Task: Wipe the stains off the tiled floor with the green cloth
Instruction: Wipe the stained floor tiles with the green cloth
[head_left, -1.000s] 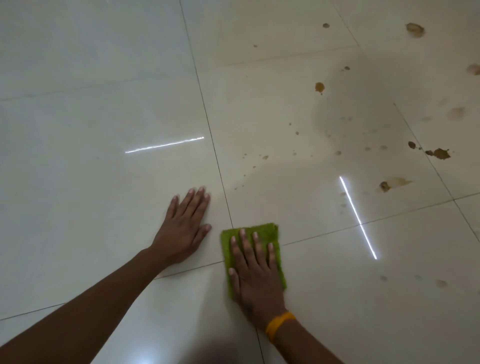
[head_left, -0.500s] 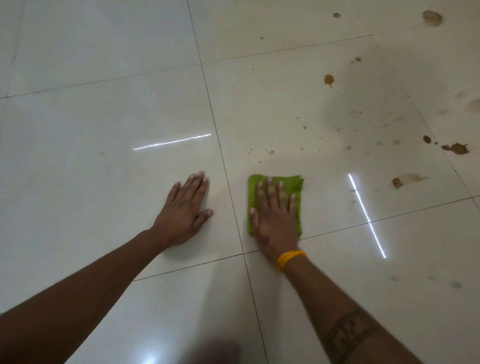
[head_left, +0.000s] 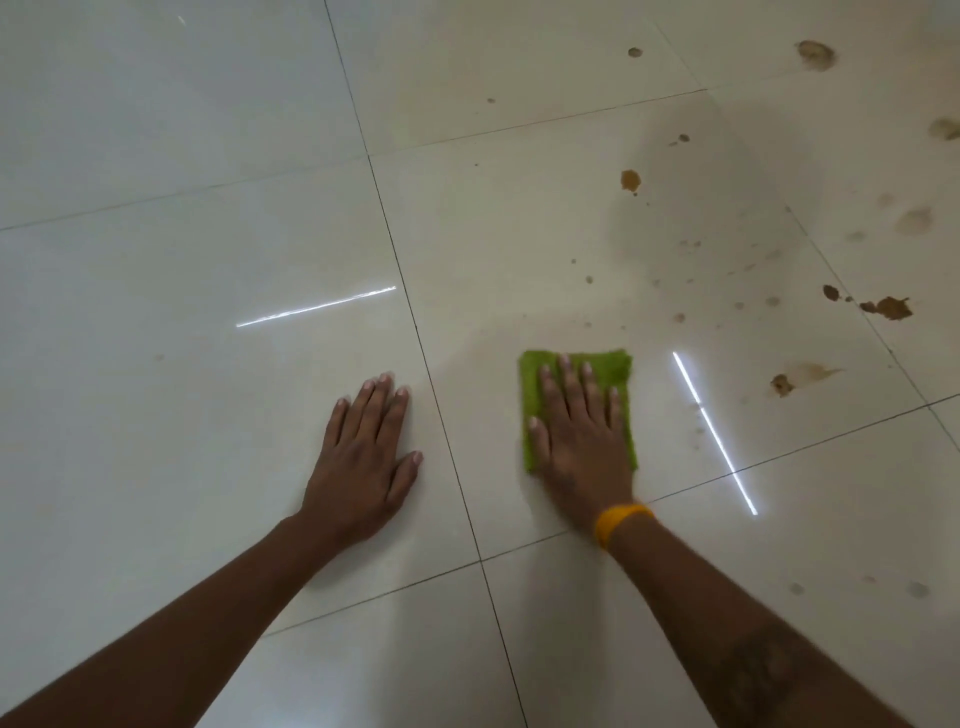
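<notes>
A folded green cloth (head_left: 613, 369) lies flat on the glossy cream tiled floor (head_left: 208, 156). My right hand (head_left: 579, 431), with an orange wristband, presses on it with straight, spread fingers. My left hand (head_left: 363, 447) rests flat on the neighbouring tile to the left, fingers straight. Brown stains dot the tiles beyond and to the right: a blob (head_left: 630, 180), a ragged patch (head_left: 891, 308), a smear (head_left: 784, 383) and several small specks (head_left: 678, 317).
Dark grout lines (head_left: 415, 322) cross between the tiles. Two bright light reflections (head_left: 714, 431) streak the floor. Faint grey spots (head_left: 917, 590) sit at the lower right. More pale stains (head_left: 815, 54) lie at the far right.
My right hand has pushed the cloth forward and to the right, from the tile joint onto the stained tile. The small specks near its path are gone. My left hand stayed put.
</notes>
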